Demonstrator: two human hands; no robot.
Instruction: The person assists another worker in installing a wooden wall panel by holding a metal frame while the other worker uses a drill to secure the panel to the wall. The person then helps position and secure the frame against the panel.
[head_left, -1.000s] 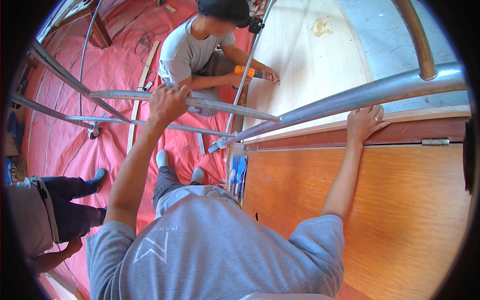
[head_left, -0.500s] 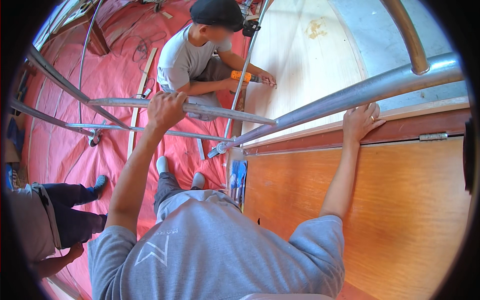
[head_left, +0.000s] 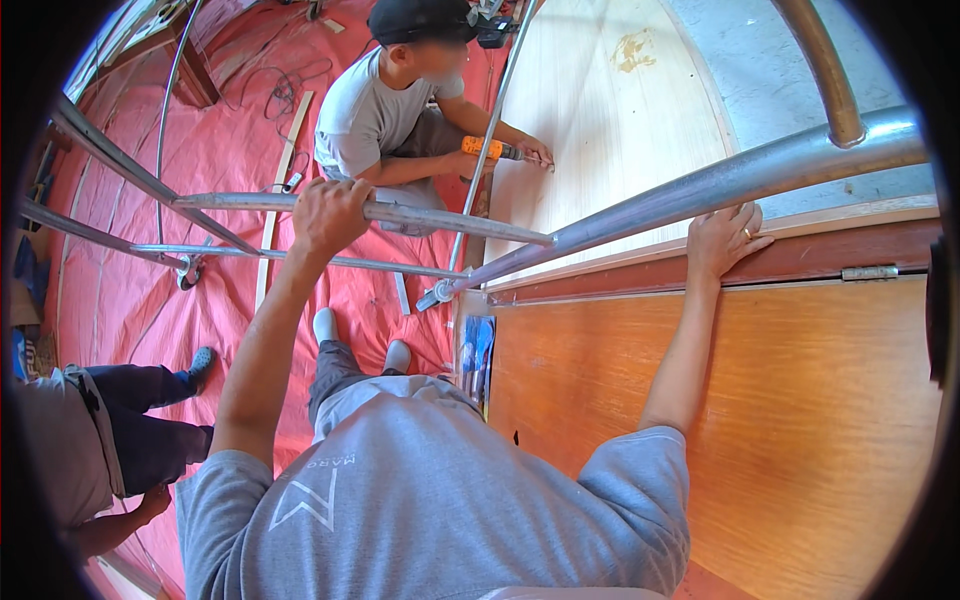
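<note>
My left hand (head_left: pixel 330 220) is closed around a horizontal metal scaffold rung (head_left: pixel 460 222). My right hand (head_left: pixel 722 242) lies over the pale wooden strip (head_left: pixel 840 216) beside the reddish-brown door frame (head_left: pixel 620 271); its fingers bend over the strip's far edge, with a ring on one. The thick scaffold tube (head_left: pixel 690 210) slants just above that hand and partly covers its fingertips. Beyond the tube, a crouching co-worker in a black cap holds an orange drill (head_left: pixel 483 148) against the light wood panel (head_left: pixel 590 120).
A varnished orange-brown door panel (head_left: pixel 780 400) with a metal hinge (head_left: pixel 870 273) stands to my right. Red plastic sheeting (head_left: pixel 120 300) covers the floor, with a wooden batten (head_left: pixel 285 190) and cables on it. Another person (head_left: pixel 70 450) is at the left. A caster (head_left: pixel 188 272) supports the scaffold.
The co-worker's head has tilted slightly and moved up and left in the picture. The drill has shifted slightly upward. Both my hands keep their places.
</note>
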